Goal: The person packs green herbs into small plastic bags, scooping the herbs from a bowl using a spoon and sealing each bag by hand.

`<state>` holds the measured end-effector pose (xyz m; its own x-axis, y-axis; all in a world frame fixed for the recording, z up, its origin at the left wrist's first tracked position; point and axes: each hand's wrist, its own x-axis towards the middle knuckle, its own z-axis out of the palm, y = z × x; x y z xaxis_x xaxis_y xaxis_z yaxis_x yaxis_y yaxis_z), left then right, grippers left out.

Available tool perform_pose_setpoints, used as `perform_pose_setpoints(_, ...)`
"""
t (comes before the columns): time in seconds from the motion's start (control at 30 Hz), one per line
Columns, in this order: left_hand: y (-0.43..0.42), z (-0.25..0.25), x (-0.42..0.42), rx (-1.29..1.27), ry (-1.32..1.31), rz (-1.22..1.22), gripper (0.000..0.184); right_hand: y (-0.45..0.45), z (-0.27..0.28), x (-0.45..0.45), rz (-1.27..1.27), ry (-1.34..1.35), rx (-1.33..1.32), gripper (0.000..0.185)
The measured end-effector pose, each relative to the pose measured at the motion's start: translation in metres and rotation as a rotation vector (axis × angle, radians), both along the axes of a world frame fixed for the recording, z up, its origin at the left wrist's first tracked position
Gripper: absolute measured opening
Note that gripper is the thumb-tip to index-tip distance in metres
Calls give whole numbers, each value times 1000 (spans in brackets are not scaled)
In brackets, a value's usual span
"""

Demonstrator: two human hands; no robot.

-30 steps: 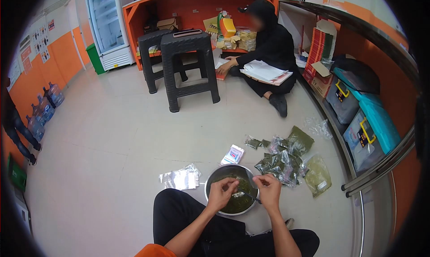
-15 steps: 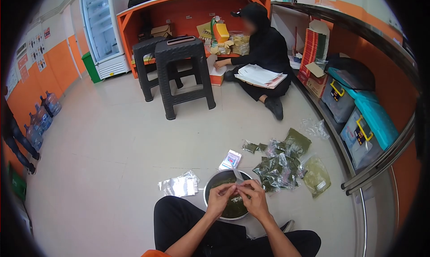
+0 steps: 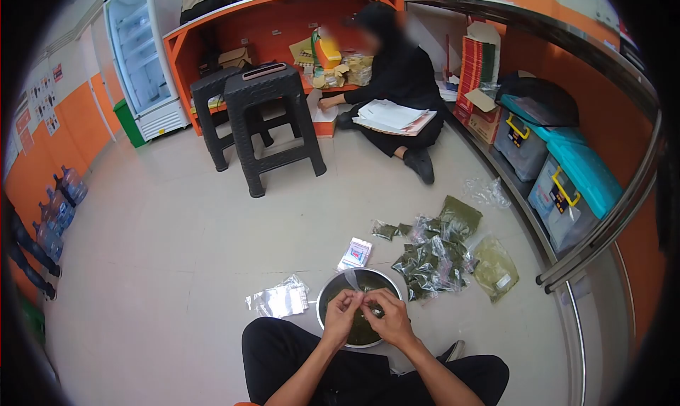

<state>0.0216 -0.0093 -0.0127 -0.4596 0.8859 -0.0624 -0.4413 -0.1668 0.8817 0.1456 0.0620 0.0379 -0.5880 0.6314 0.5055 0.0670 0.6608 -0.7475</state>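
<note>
Both hands meet over a round metal bowl [image 3: 322, 318] with dark green contents. My left hand [image 3: 341, 315] and my right hand [image 3: 387, 318] have their fingertips pinched together. A small clear plastic bag [image 3: 351, 278] extends from between the fingertips, over the bowl's far part. Just beyond the bowl lies a stack of small printed packets [image 3: 355, 253]. Flat clear bags [image 3: 283, 299] rest to its left. Several filled green bags [image 3: 430, 266] are piled to the right, beside a larger yellowish-green bag [image 3: 495, 267].
Two dark stools [image 3: 263, 87] stand ahead, a phone on one. A person [image 3: 400, 73] in black sits on the floor with papers. Lidded bins [image 3: 559, 193] line the right shelf. Water bottles [image 3: 60, 208] and another person's legs [image 3: 28, 247] are at left.
My hands have come together over the bowl, where they were apart a second ago. The dark thin item seen between them then no longer shows. The view has shifted slightly.
</note>
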Motion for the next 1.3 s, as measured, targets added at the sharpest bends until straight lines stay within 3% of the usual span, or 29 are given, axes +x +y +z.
perform_pose_setpoints(0.17, 2, -12, -3, 89, -77, 2, 15, -3, 3, 0, -11, -3, -115, 23)
perform_pose_setpoints(0.37, -2, -3, -4, 79, -53, -39, 27, -3, 1, 4, 17, 22, -130, 27)
perform_pose_setpoints(0.43, -3, 20, 7, 75, -17, -10, 23, -5, 9, 8, 29, 4, -173, 27)
perform_pose_setpoints(0.7, -3, 15, 2, 10, -118, 16, 15, 1, -7, 6, -23, -6, 67, 25)
perform_pose_setpoints(0.9, -2, 1, -1, -53, -6, 105, 9, 8, -13, 11, 30, -100, 175, 27)
perform_pose_setpoints(1.03, -2, 3, -2, -72, 151, 156, 7, 13, -4, 15, 95, -109, -40, 25)
perform_pose_setpoints(1.3, -1, 18, 5, -76, 304, 169, 7, 22, -3, 20, 132, -164, -100, 22)
